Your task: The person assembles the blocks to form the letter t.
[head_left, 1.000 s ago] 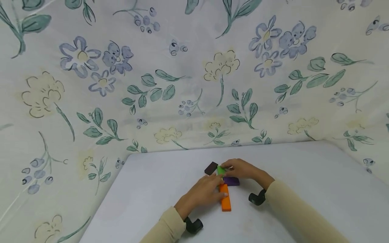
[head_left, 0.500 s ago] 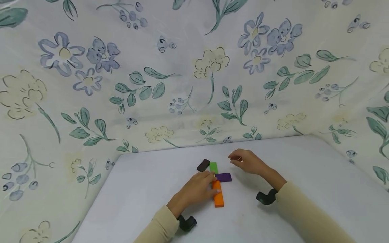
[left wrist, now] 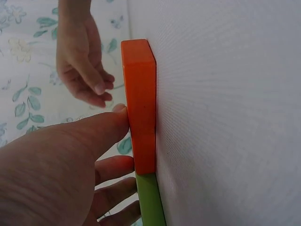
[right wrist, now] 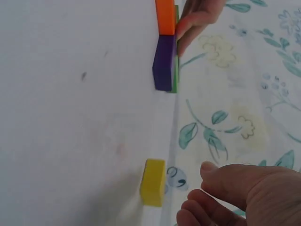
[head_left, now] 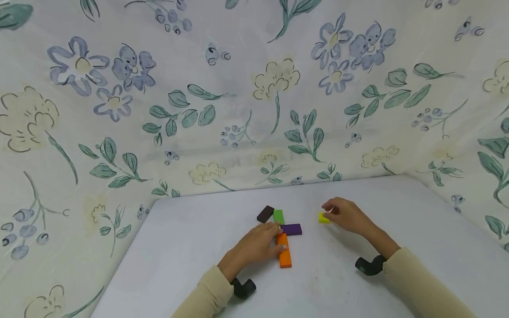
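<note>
My left hand (head_left: 256, 243) lies over a row of small blocks, thumb on the orange block (head_left: 284, 256) and fingertips close to its far end. In the left wrist view, the fingers touch the orange block and a green block (left wrist: 150, 200). A purple block (head_left: 292, 229) juts right from the row, with the bright green block (head_left: 279, 216) beyond it. The right hand (head_left: 350, 214) is at a yellow block (head_left: 323, 217). From the right wrist view, a gap shows between its bent fingers and that yellow block (right wrist: 153, 183); nothing is in its grasp.
A dark brown block (head_left: 265, 214) lies slanted just left of the bright green one. The white table (head_left: 191, 243) ends at a flowered cloth (head_left: 238, 110) behind. Black wrist cameras (head_left: 243, 289) hang below both wrists.
The right hand has left the bright green block and moved right, to the yellow block that now shows. The left hand stays on the row. The head view has shifted slightly.
</note>
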Action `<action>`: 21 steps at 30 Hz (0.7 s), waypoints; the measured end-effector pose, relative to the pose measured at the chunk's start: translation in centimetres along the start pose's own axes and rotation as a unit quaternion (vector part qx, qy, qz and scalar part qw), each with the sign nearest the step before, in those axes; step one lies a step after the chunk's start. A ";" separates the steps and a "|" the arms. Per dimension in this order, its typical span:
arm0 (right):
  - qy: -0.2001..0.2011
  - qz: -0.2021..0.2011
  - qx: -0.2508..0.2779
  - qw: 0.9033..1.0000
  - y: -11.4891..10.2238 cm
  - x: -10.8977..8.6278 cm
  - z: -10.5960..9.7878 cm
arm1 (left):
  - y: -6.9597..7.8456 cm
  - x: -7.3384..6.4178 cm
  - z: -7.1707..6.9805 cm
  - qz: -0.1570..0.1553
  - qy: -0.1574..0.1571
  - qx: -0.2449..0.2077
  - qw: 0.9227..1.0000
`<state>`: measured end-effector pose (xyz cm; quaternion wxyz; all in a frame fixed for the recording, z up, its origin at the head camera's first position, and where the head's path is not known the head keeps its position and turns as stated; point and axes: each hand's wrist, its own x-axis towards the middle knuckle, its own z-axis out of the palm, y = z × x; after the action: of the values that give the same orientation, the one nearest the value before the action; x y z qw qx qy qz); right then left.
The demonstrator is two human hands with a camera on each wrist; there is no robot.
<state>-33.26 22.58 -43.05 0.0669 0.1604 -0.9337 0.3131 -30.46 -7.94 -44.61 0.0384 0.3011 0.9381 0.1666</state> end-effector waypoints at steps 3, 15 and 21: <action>-0.004 0.022 -0.001 1.000 0.9 -0.1 0.3 | 0.0 0.0 -0.1 -0.006 -0.007 -0.002 1.000; 0.000 0.049 0.016 0.999 2.4 -0.5 0.9 | -0.2 0.2 0.3 0.000 0.002 -0.004 1.000; 0.002 0.048 0.020 0.999 2.8 -0.7 1.1 | -0.2 0.3 0.3 0.003 0.003 -0.006 1.000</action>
<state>-33.62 24.21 -45.69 0.0506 0.1160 -0.9337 0.3349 -30.77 -7.81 -44.90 0.0371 0.3028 0.9365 0.1729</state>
